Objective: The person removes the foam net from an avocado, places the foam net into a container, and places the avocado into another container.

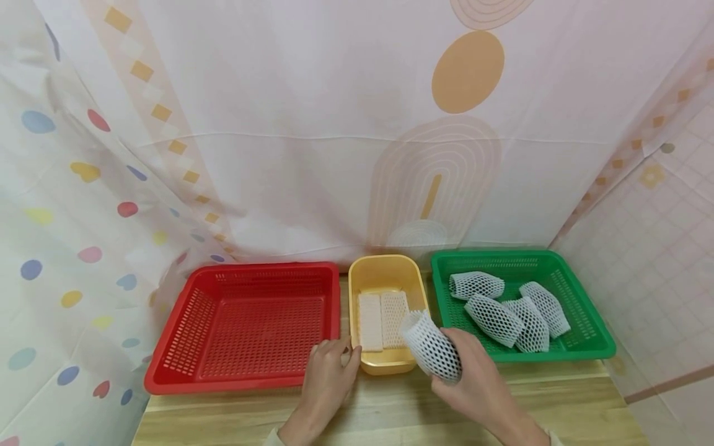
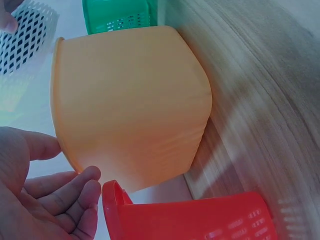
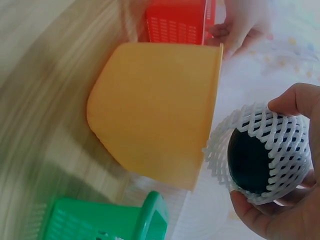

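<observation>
My right hand (image 1: pixel 474 384) grips a white foam net sleeve (image 1: pixel 432 350) over the near right corner of the yellow bin (image 1: pixel 387 365). Through the sleeve's open end, the right wrist view shows a dark, smooth, rounded thing (image 3: pixel 248 162) inside. The thumb lies on one side of the sleeve and fingers on the other. My left hand (image 1: pixel 329 375) is at the bin's left rim, its fingers loosely bent. In the left wrist view, fingertips (image 2: pixel 90 173) are right at that rim. Inside the bin lie flat white foam nets (image 1: pixel 395 319), side by side.
A red basket (image 1: pixel 268 334) stands left of the bin, its right edge next to my left hand. To the right, a green basket (image 1: pixel 594 337) holds several foam-netted things (image 1: pixel 493 319). All stand on a wooden table (image 1: pixel 390 409), with patterned curtains (image 1: pixel 312 186) behind.
</observation>
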`<state>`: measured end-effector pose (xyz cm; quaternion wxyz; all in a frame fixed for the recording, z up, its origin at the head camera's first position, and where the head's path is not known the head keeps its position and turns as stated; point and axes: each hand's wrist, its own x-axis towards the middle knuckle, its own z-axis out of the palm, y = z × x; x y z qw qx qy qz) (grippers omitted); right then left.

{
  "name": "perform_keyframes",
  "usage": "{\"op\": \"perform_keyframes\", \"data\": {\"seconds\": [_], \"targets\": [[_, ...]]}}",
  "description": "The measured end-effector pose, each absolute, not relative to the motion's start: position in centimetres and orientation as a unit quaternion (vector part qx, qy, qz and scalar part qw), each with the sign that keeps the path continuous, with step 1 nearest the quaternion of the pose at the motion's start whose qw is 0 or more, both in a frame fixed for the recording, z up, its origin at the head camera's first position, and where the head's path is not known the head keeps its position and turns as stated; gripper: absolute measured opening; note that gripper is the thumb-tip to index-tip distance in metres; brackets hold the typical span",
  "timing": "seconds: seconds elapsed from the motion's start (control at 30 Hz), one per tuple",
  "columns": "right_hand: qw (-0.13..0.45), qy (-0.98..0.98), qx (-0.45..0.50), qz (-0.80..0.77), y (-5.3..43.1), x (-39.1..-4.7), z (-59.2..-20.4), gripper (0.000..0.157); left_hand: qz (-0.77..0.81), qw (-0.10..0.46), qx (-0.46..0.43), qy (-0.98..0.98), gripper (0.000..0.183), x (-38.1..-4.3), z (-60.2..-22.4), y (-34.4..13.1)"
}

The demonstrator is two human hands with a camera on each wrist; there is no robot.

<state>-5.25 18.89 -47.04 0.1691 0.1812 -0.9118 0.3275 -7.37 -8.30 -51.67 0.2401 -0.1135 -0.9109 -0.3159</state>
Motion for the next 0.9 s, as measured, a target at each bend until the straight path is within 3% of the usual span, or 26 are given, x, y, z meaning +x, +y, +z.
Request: {"op": "perform_keyframes", "data": {"seconds": [0.27,0.57,0.9], "targets": [[0.177,-0.902,0.223,0.325,18.6,-4.3,-48.4,0.080,-0.312,0.259,-0.124,-0.906,0.019,-6.9,-51.8,-8.9],[0.196,-0.874,0.289,0.337,18.1,-3.5,-49.5,0.088,-0.311,0.334,-0.192,-0.869,0.027,-5.9,-52.1,-10.0],[0.128,-0.890,0.314,0.305,17.5,-2.6,-50.7,0.089,-0.415,0.317,-0.277,-0.806,0.014,-4.3,-53.0,-10.2]]}}
